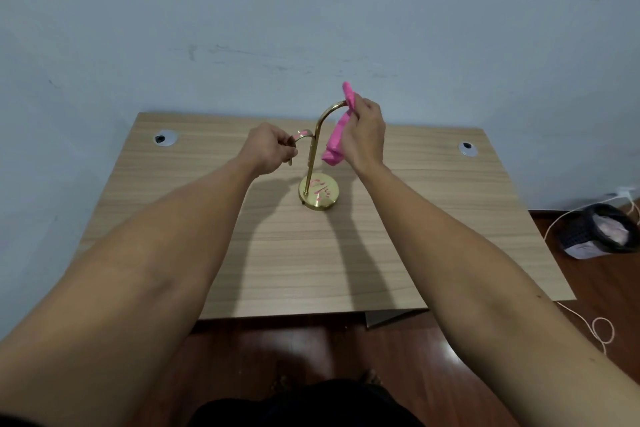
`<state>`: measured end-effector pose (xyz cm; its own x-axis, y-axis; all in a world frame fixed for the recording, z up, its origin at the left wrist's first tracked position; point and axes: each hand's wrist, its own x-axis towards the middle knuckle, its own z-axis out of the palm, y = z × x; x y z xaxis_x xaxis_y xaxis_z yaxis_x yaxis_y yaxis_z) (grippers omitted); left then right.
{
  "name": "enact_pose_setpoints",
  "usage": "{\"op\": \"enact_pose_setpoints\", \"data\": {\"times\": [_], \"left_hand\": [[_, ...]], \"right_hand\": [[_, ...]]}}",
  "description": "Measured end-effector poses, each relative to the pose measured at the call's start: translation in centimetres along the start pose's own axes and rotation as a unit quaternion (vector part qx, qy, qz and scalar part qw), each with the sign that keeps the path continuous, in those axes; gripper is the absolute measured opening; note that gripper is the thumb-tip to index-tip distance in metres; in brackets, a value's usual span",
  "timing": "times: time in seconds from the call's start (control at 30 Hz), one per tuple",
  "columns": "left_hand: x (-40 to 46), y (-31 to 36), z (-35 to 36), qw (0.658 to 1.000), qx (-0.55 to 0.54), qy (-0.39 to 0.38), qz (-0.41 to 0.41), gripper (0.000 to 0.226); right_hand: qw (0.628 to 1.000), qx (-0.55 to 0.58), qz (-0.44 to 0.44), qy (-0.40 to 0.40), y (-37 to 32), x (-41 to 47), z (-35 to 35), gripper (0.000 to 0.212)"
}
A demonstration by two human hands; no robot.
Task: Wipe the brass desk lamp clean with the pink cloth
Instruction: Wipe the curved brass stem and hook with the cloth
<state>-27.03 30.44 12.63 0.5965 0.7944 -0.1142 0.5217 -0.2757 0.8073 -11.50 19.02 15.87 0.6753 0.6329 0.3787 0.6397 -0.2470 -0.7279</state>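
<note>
A: What are the hands doing?

B: The left hand [268,149] is closed around the lamp's lower curved arm. The right hand [363,130] is pinched shut on the pink cloth [337,135], which is pressed to the tip of the taller arch and hangs down beside it.

A: Where is the brass desk lamp [313,163]?

B: Upright mid-desk [207,236], its round base [318,191] reflecting pink.

A: Anything around it?

B: Two cable grommets, left [165,138] and right [467,148], well apart from it. On the floor to the right are a dark basket [602,230] and a white cord [601,329]. The desktop around the lamp is bare.
</note>
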Motion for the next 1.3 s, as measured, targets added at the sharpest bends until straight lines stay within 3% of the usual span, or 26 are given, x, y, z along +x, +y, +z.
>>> {"op": "enact_pose_setpoints", "data": {"times": [0.07, 0.2, 0.27, 0.33, 0.4, 0.47, 0.6, 0.77, 0.87, 0.9, 1.03, 1.2, 1.3], "left_hand": [[-0.1, 0.1, 0.0, 1.0, 0.0, 0.001, -0.003, 0.01], [-0.1, 0.1, -0.1, 1.0, -0.002, -0.008, -0.002, 0.011], [-0.1, 0.1, -0.2, 1.0, -0.003, -0.011, -0.003, 0.012], [-0.1, 0.1, -0.2, 1.0, 0.002, -0.013, -0.002, 0.013], [0.0, 0.1, -0.3, 1.0, 0.008, -0.015, -0.004, 0.013], [0.0, 0.2, -0.4, 1.0, 0.015, -0.019, -0.003, 0.012], [0.1, 0.4, -0.5, 0.999, 0.031, -0.023, 0.005, 0.013], [-0.2, 0.2, -0.4, 0.998, 0.055, -0.008, 0.04, 0.013], [-0.3, 0.0, -0.4, 0.997, 0.068, -0.006, 0.041, 0.013], [-0.2, 0.0, -0.4, 0.997, 0.07, -0.005, 0.042, 0.013], [-0.1, -0.2, -0.8, 0.994, 0.094, -0.006, 0.049, 0.014], [0.5, -0.6, -1.6, 0.992, 0.109, -0.013, 0.057, 0.012], [0.4, -0.6, -1.5, 0.992, 0.109, -0.02, 0.063, 0.012]], "right_hand": [[0.998, -0.052, -0.035, 0.019, -0.4, -0.3, 0.3, 0.053], [0.935, -0.195, -0.289, -0.07, 0.7, -1.9, 1.1, 0.045], [0.923, -0.203, -0.32, -0.071, 1.4, -2.0, 1.2, 0.046], [0.955, -0.156, -0.252, -0.015, 1.0, -2.0, 1.4, 0.048], [0.992, -0.066, -0.102, 0.03, 0.3, -1.3, 1.4, 0.05], [0.997, 0.019, 0.054, 0.047, 0.0, -0.2, 0.9, 0.05], [0.961, 0.144, 0.223, 0.076, -2.4, 0.5, 0.8, 0.049], [0.85, 0.35, 0.352, 0.173, -6.2, -0.2, 3.4, 0.038], [0.837, 0.381, 0.362, 0.153, -6.9, -0.4, 3.9, 0.07], [0.841, 0.391, 0.345, 0.143, -6.8, -0.5, 3.9, 0.071], [0.886, 0.351, 0.283, 0.104, -4.9, -1.5, 4.7, 0.018], [0.953, 0.232, 0.193, 0.037, -2.2, -2.9, 5.6, 0.032], [0.944, 0.251, 0.214, 0.032, -2.1, -2.7, 5.5, 0.037]]}}
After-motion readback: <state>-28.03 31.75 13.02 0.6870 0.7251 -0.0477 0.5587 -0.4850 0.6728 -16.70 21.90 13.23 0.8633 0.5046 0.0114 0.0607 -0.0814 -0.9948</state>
